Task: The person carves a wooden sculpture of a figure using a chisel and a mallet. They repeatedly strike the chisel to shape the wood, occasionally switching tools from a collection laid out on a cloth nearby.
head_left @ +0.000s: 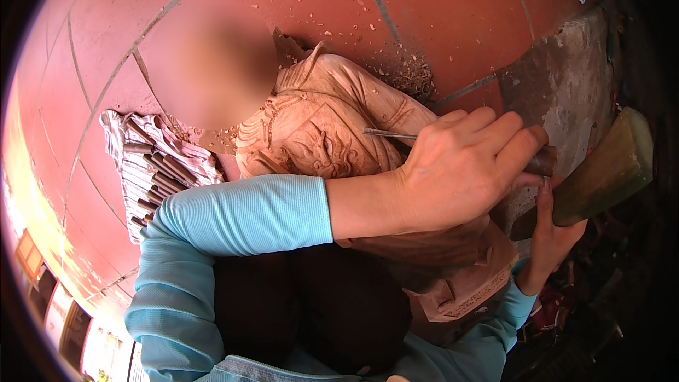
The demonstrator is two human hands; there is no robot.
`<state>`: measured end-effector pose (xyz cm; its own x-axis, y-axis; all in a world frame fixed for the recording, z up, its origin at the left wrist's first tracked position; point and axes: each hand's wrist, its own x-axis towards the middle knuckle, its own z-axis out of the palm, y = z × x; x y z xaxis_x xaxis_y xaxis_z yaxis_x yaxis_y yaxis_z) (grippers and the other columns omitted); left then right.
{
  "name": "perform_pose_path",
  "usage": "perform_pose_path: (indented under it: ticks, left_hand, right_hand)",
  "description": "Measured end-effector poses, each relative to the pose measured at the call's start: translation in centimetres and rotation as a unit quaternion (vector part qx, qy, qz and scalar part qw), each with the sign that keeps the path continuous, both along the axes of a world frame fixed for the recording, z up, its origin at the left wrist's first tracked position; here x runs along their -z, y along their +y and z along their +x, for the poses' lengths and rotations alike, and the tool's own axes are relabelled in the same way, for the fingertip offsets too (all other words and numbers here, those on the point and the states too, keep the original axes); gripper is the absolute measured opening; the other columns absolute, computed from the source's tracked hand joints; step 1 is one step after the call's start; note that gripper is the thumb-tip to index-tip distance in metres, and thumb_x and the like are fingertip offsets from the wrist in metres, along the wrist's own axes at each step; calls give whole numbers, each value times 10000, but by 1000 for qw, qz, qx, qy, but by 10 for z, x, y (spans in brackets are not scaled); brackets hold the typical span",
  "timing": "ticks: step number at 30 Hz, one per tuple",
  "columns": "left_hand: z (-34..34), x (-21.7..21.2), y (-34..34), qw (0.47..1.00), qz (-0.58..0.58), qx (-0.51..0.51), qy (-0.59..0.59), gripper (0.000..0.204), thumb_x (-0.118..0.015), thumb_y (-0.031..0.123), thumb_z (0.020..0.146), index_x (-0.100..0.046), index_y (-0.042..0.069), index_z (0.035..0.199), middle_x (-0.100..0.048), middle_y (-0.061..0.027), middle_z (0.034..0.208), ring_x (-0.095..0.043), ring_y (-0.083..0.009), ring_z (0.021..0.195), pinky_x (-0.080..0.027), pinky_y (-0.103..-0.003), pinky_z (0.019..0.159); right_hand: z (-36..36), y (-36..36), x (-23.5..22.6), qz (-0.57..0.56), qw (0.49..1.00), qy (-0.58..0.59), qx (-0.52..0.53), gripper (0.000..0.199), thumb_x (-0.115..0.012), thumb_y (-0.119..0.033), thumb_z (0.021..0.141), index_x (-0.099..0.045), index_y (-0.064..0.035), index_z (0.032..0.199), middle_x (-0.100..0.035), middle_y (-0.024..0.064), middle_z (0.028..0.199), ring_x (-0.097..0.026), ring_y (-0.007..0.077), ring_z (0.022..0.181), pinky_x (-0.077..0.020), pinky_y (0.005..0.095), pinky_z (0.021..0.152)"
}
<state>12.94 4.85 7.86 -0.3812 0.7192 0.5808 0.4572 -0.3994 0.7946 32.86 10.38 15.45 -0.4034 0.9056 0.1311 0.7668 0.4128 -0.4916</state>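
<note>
Left hand (460,173) wrapped tight round chisel (396,134), tip resting on carved wooden figure (332,141) lying across lap. Right hand (555,230) closed on wooden mallet (601,170), poised beside chisel handle. Risk: off-centre blow, so tip skids and gouges fine relief. Red tiled floor (438,7), shavings scattered; roll of spare chisels (152,166) at left.

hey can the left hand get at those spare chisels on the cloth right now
Probably not at once: the left hand is wrapped around a chisel set against the wooden carving, and the spare chisels lie beyond its elbow.
</note>
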Motion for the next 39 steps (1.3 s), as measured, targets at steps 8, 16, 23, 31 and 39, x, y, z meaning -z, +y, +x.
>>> perform_pose_path:
  ticks: [8, 16, 23, 31, 39]
  left_hand:
    - [1, 0, -1, 1000, -10, -3, 6, 409, -704, 266, 717, -581, 39, 1034, -491, -36, 723, -534, -183, 599, -436, -290, 507]
    - [2, 4, 6, 999, -25, -27, -12, 398, -702, 167, 708, -565, 45, 1060, -514, -64, 761, -568, -230, 656, -453, -327, 531]
    - [-1, 3, 11, 995, -72, -55, -29, 378, -646, 58, 703, -546, 48, 1068, -524, -79, 787, -579, -252, 704, -469, -352, 578]
    - [-2, 5, 13, 995, -89, -32, -29, 375, -658, 52, 729, -527, 51, 1080, -534, -99, 817, -587, -296, 729, -471, -386, 580]
    - [-4, -1, 15, 989, -145, 0, -28, 279, -688, 120, 742, -461, 52, 888, -568, -107, 779, -603, -310, 656, -468, -411, 525]
  right_hand:
    - [-8, -3, -3, -23, 999, 24, 40, 144, -686, -35, 836, -594, 51, 906, -606, 62, 853, -554, 134, 778, -435, 248, 728]
    - [-12, 3, -9, -37, 997, 65, 11, 276, -655, 11, 837, -566, 52, 1095, -590, 47, 875, -540, 119, 786, -433, 234, 721]
    - [-20, 18, -3, 29, 997, -67, -16, 559, -626, 50, 843, -409, 5, 1356, -542, 18, 823, -483, 65, 707, -415, 201, 659]
    - [-12, 23, -2, -19, 994, -109, -23, 480, -598, 40, 844, -457, -24, 1299, -631, 150, 1098, -610, 203, 1022, -452, 300, 874]
    - [0, 19, 11, -79, 996, -30, 38, 414, -632, 20, 841, -494, 15, 1232, -604, 59, 911, -564, 115, 831, -446, 247, 780]
